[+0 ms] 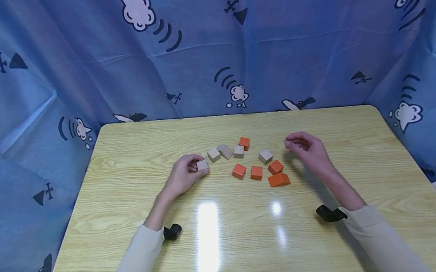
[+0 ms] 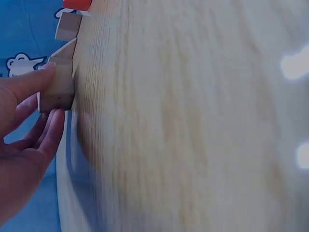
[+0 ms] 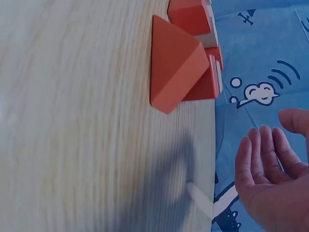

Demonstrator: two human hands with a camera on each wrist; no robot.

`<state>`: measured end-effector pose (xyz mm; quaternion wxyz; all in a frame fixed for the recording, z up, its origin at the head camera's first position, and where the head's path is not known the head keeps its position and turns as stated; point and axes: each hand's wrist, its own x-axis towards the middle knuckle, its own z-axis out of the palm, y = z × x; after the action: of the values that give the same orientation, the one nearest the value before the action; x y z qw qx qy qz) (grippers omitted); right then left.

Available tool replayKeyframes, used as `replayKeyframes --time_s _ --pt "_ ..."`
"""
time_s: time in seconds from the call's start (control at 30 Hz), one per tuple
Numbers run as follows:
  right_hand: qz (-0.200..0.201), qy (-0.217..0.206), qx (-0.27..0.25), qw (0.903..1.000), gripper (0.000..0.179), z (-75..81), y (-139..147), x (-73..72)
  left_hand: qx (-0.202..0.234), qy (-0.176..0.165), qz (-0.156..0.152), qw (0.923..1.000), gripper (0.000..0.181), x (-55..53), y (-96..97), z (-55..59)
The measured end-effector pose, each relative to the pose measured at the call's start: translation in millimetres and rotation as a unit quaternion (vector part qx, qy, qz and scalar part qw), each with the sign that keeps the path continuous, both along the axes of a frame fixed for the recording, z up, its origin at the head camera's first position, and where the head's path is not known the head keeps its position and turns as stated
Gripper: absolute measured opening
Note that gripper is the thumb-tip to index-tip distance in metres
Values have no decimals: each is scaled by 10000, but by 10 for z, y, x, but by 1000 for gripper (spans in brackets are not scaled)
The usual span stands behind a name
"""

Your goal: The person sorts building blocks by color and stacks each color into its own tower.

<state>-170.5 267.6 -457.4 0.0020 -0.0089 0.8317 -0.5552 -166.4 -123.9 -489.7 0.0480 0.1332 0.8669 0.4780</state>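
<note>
My left hand pinches a plain wooden block between thumb and fingers, left of the other blocks. In the left wrist view that block stands close over the tabletop. Just beyond it lie a plain wooden block and a plain wedge-like block. My right hand hovers at the right of the group, holding nothing, with its fingers loosely bent. Nearest to it are an orange-red block, a plain block and an orange-red triangular block.
Two more orange-red blocks, one left and one right, lie at the front middle. Farther back, an orange-red block sits behind a plain block. A blue patterned cloth hangs behind the light wooden table.
</note>
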Motion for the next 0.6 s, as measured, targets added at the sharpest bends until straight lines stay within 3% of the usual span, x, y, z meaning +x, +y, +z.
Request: replayKeyframes --time_s 0.23,0.43,0.6 --pt "106 39 52 9999 42 8 -63 40 38 -133 101 9999 35 101 -120 2" --pt "292 97 -57 9995 39 -1 -115 59 20 -35 -33 10000 39 186 -231 6" --pt "469 111 -172 9987 40 -4 -172 68 -14 -173 -97 9998 39 286 -335 27"
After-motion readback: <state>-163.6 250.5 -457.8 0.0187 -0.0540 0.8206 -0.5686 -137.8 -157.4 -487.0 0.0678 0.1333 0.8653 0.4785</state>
